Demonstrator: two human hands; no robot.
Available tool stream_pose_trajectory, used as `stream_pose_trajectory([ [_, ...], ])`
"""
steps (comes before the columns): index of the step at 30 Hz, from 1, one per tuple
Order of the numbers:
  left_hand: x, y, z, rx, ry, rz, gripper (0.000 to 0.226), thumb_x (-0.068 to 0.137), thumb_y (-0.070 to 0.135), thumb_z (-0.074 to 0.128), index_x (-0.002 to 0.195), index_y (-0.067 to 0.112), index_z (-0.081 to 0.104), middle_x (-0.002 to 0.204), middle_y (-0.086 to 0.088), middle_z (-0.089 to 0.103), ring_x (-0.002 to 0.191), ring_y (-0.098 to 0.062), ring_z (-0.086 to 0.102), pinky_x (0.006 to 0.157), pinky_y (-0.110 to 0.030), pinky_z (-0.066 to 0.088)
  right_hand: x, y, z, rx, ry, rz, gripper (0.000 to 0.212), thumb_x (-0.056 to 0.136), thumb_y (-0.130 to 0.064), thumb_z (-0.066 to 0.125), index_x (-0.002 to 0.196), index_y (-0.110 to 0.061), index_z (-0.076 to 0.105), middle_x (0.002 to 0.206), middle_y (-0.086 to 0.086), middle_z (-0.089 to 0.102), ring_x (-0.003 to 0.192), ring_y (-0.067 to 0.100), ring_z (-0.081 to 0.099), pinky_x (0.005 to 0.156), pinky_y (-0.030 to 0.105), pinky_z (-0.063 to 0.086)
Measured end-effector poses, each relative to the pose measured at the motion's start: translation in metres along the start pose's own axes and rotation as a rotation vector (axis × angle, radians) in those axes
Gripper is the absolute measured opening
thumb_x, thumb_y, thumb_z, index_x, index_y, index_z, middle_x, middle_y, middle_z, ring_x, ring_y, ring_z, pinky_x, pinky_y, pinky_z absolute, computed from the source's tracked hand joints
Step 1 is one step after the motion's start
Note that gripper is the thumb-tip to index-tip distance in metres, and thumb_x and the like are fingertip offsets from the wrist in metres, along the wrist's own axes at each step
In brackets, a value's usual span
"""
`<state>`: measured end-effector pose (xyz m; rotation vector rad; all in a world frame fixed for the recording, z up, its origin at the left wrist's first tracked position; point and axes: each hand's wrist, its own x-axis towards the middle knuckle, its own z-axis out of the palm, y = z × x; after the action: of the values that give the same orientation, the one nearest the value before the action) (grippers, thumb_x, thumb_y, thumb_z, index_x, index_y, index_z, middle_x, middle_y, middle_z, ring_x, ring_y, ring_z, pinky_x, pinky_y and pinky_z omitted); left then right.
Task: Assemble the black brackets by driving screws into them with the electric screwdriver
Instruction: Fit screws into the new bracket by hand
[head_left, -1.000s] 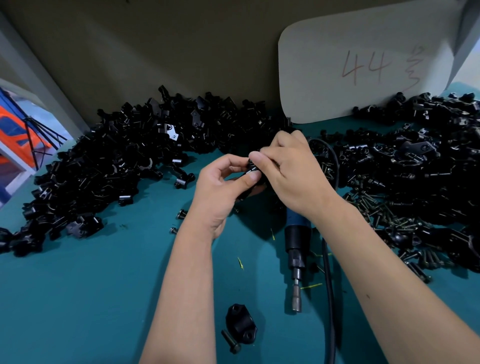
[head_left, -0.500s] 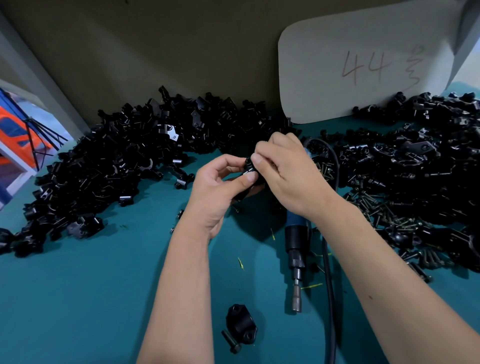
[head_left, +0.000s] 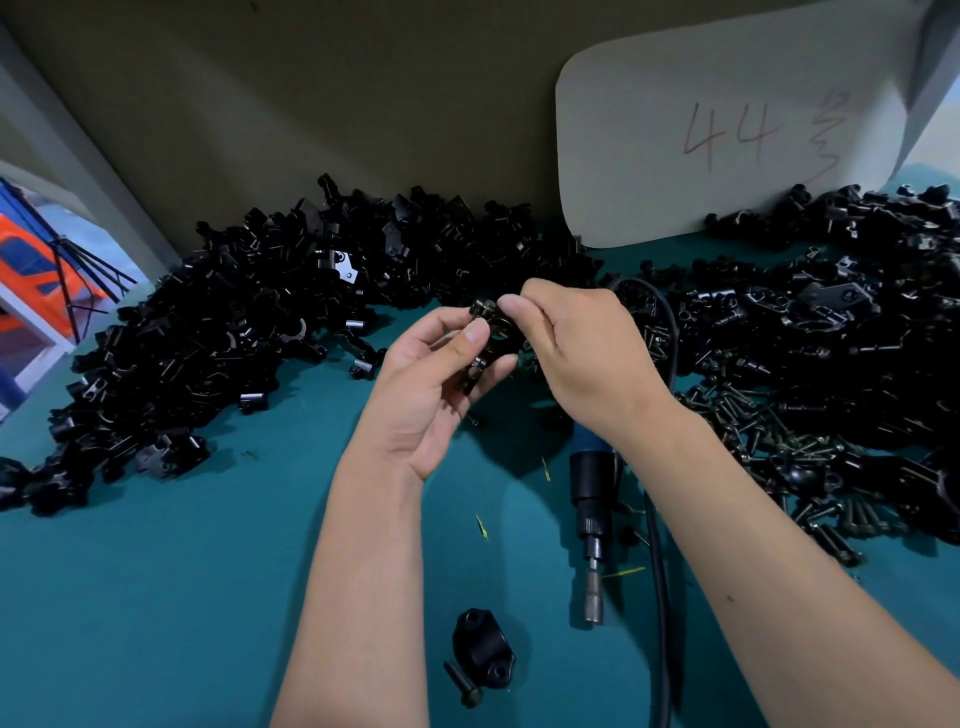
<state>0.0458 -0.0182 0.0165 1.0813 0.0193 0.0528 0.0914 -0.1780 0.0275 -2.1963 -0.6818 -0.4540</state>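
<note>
My left hand (head_left: 431, 384) holds a small black bracket (head_left: 485, 338) between thumb and fingers above the teal table. My right hand (head_left: 576, 353) pinches the top of the same bracket with its fingertips. Whether a screw sits between those fingertips is hidden. The electric screwdriver (head_left: 592, 499) lies on the table under my right wrist, its bit pointing toward me. Near the front edge lies a loose black bracket (head_left: 483, 649) with a single screw (head_left: 462, 683) beside it.
A large heap of black brackets (head_left: 249, 332) fills the back left. Another bracket heap (head_left: 831, 312) and a spread of loose screws (head_left: 779, 441) cover the right. The screwdriver's black cable (head_left: 660, 597) runs toward me. A white card marked 44 (head_left: 727, 130) leans on the back wall.
Both hands have lifted the bracket slightly and turned it; my left thumb now presses on its front. The screwdriver and the loose bracket have not moved.
</note>
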Motion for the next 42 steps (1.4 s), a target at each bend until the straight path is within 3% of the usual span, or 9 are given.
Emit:
stream_pose_trajectory([
  [3,0.000,0.001,-0.001,-0.035,-0.019,0.027,0.009,0.082,0.009,0.072,0.090,0.013,0.073,0.098,-0.009,0.069,0.087,-0.017,0.070,0.080,-0.028,0.060,0.001,-0.002,0.001,-0.016,0.022,0.066,0.057,0.107,-0.049,0.045,0.066,-0.010,0.045,0.055,0.002,0.045,0.054,0.026,0.045,0.054,0.043,0.037],
  [10,-0.001,0.004,0.000,-0.011,0.019,-0.054,0.009,0.081,0.017,0.072,0.077,0.020,0.080,0.087,-0.002,0.076,0.078,-0.015,0.073,0.070,-0.020,0.059,0.003,0.001,-0.004,0.035,-0.092,0.006,0.048,0.110,-0.030,0.047,0.065,-0.015,0.037,0.057,-0.005,0.037,0.054,0.013,0.031,0.054,0.030,0.026],
  [16,0.003,0.005,-0.002,-0.136,0.159,-0.179,0.015,0.080,0.020,0.076,0.071,0.008,0.081,0.078,-0.007,0.073,0.064,-0.017,0.068,0.054,-0.015,0.054,0.006,0.004,-0.011,0.067,-0.292,-0.060,0.016,0.108,-0.014,0.049,0.092,-0.012,0.053,0.083,-0.004,0.047,0.076,0.010,0.042,0.068,0.020,0.034],
  [20,0.005,0.002,-0.004,-0.129,0.197,-0.213,0.028,0.095,0.016,0.070,0.070,0.008,0.080,0.077,-0.009,0.072,0.061,-0.017,0.063,0.050,-0.017,0.050,0.005,0.007,-0.012,0.111,-0.291,-0.006,0.009,0.104,-0.008,0.056,0.097,-0.008,0.061,0.082,-0.004,0.055,0.075,0.008,0.046,0.067,0.017,0.036],
  [24,0.006,-0.002,-0.001,-0.107,0.169,-0.232,0.017,0.099,0.017,0.065,0.086,0.008,0.071,0.083,-0.009,0.068,0.060,-0.017,0.057,0.049,-0.019,0.044,0.005,0.011,-0.012,0.071,-0.261,-0.019,0.016,0.102,-0.019,0.064,0.089,-0.011,0.065,0.076,-0.003,0.060,0.073,0.013,0.051,0.066,0.022,0.039],
  [32,0.007,-0.006,0.001,-0.053,0.030,-0.190,0.014,0.101,0.019,0.064,0.105,0.007,0.070,0.096,-0.004,0.064,0.065,-0.010,0.054,0.050,-0.015,0.042,0.004,0.004,-0.009,0.041,-0.120,0.048,0.063,0.105,-0.054,0.049,0.056,-0.017,0.037,0.049,-0.005,0.032,0.050,0.014,0.030,0.051,0.032,0.026],
  [35,0.008,-0.007,0.002,-0.091,0.019,-0.172,0.020,0.100,0.022,0.064,0.107,0.003,0.068,0.097,-0.008,0.065,0.066,-0.009,0.052,0.050,-0.014,0.041,0.003,0.003,-0.011,0.133,-0.124,0.056,0.046,0.109,-0.047,0.044,0.066,-0.030,0.043,0.056,-0.008,0.042,0.055,0.011,0.038,0.054,0.029,0.031],
  [38,0.008,-0.009,0.001,-0.083,0.018,-0.175,0.020,0.094,0.024,0.071,0.103,0.006,0.072,0.096,-0.004,0.060,0.066,-0.009,0.052,0.050,-0.015,0.042,0.003,0.003,-0.010,0.136,-0.168,-0.018,0.034,0.109,-0.029,0.049,0.078,-0.015,0.049,0.063,-0.004,0.044,0.060,0.011,0.038,0.057,0.030,0.033],
  [42,0.007,-0.010,0.002,-0.082,0.011,-0.203,0.012,0.087,0.022,0.073,0.090,0.012,0.080,0.098,-0.003,0.061,0.064,-0.008,0.053,0.049,-0.015,0.041,0.003,0.001,-0.009,-0.007,-0.142,0.017,0.054,0.103,-0.057,0.042,0.074,-0.018,0.064,0.056,-0.001,0.046,0.058,0.019,0.045,0.058,0.040,0.040],
])
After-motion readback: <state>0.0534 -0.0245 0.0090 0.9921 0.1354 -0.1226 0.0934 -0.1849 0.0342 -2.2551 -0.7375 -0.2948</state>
